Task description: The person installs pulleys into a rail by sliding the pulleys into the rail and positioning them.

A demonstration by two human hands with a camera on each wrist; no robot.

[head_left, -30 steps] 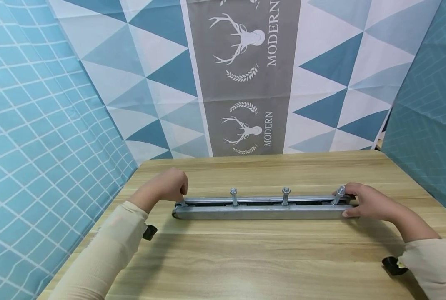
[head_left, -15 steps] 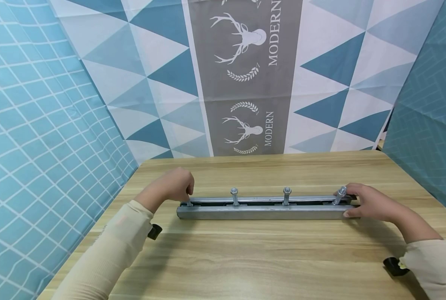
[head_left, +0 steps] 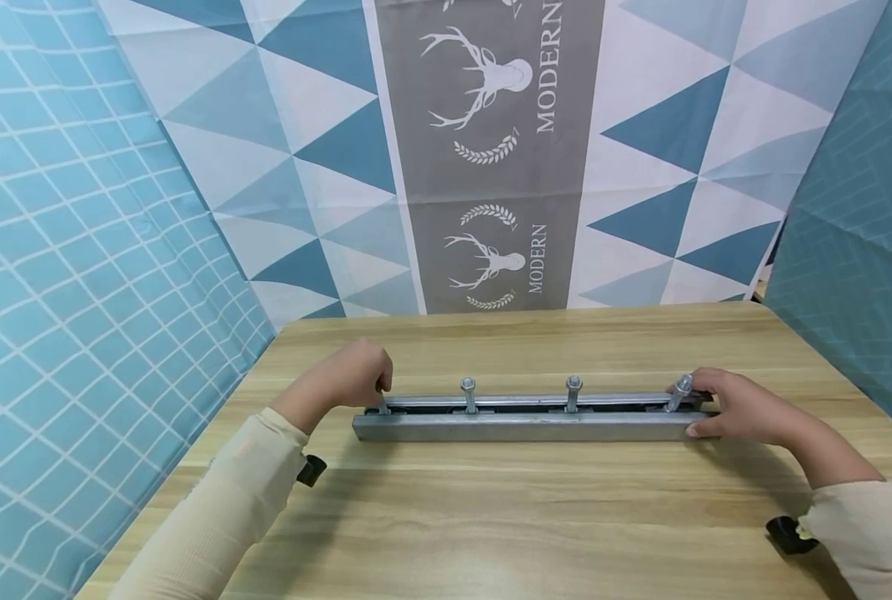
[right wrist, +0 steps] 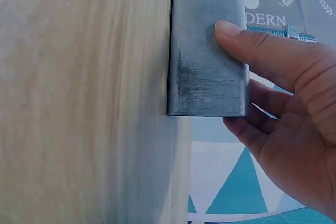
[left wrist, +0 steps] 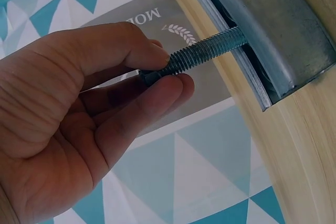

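Observation:
A long grey metal channel rail (head_left: pixel 521 429) lies across the table, its open slot facing up. Thumb and fingers of my left hand (head_left: pixel 352 375) pinch the top of a threaded bolt (left wrist: pixel 205 51) that stands out of the slot at the rail's left end. Along the slot rise three more bolts with nuts: one left of the middle (head_left: pixel 469 396), one right of it (head_left: pixel 572 396), and a leaning one (head_left: pixel 679 393) by my right hand. My right hand (right wrist: pixel 299 82) grips the rail's right end, thumb on the near side wall, other fingers partly hidden behind it.
The wood-grain table (head_left: pixel 491 517) extends in front of and behind the rail. Patterned cloth with deer prints (head_left: pixel 491 167) hangs at the back, and blue tiled cloth (head_left: pixel 78 292) stands along the left side. Each wrist carries a small black device.
My left hand has shifted slightly right with the pinched bolt. A round dark wheel end that stuck out at the rail's left tip is now inside it. My right hand keeps its grip.

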